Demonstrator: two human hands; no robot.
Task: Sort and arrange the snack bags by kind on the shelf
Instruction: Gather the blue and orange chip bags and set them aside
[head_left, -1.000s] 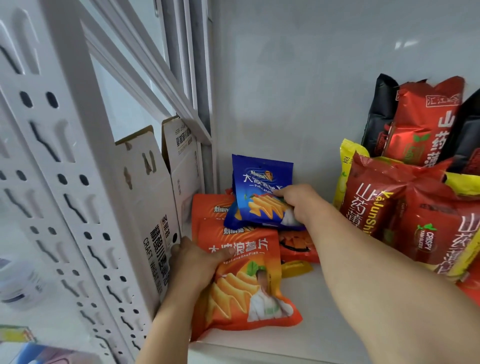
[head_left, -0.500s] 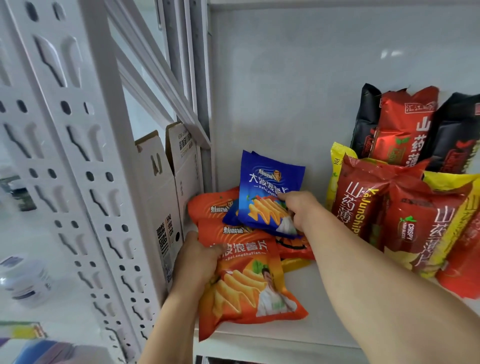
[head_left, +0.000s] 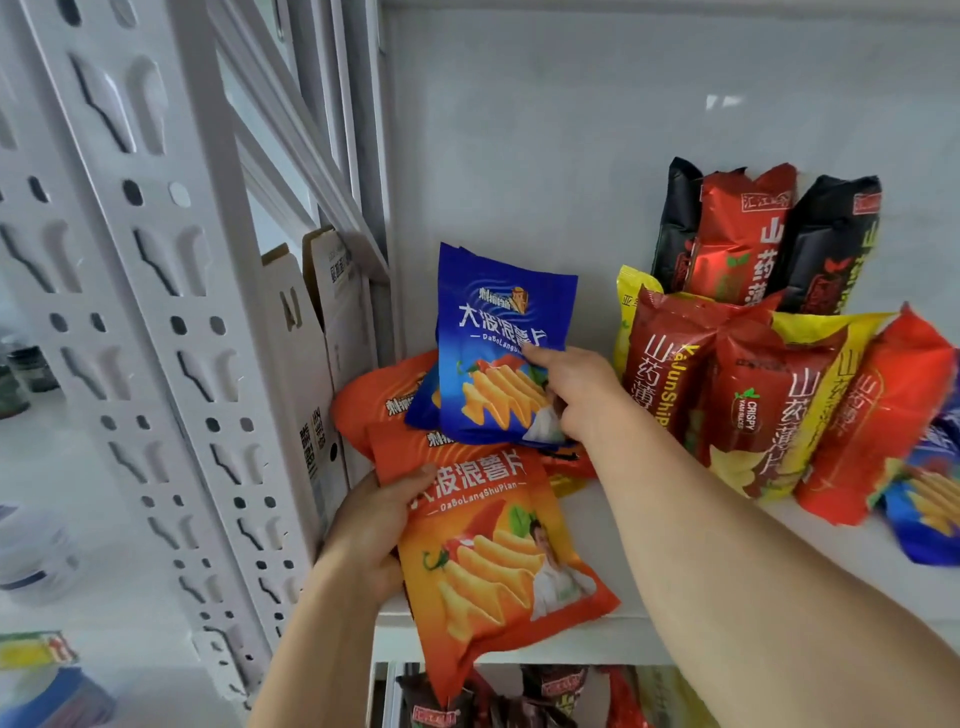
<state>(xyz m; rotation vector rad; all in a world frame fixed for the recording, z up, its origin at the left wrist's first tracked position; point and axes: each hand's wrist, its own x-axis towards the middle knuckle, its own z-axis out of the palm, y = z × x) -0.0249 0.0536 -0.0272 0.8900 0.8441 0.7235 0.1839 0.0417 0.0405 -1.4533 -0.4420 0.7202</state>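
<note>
We are grouping chips left of the red yam bags (head_left: 670, 374): right hand (head_left: 576, 392) pinches the blue bag (head_left: 493, 353); left hand (head_left: 374, 525) grips the orange bag (head_left: 493, 561). Next, probably stand blue behind orange.

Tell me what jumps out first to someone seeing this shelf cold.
The glossy blue chip bag, held upright at the shelf's left end by the right hand, draws the eye first. Just below it, the left hand grips a bright orange chip bag that hangs over the white shelf edge. To the right stands a crowded cluster of red and yellow yam-crisp bags.
</note>
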